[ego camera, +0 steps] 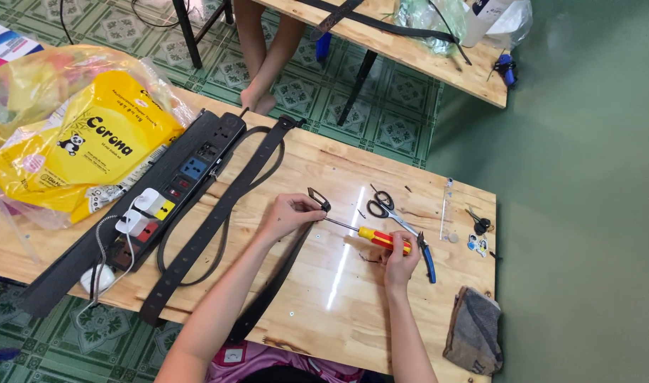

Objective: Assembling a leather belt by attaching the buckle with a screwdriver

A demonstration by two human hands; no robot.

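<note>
Screwdriver, red-and-yellow handled, is grasped by the right hand. Left hand pinches the black belt buckle at the shaft's tip.

Table, free room: bare wood is seen between the two forearms, down to the near edge. Obstacles, left: long dark belts, black power strip, yellow bag. Obstacles, right: scissors and blue-handled pliers just beyond the right hand; grey cloth at the near corner.
</note>
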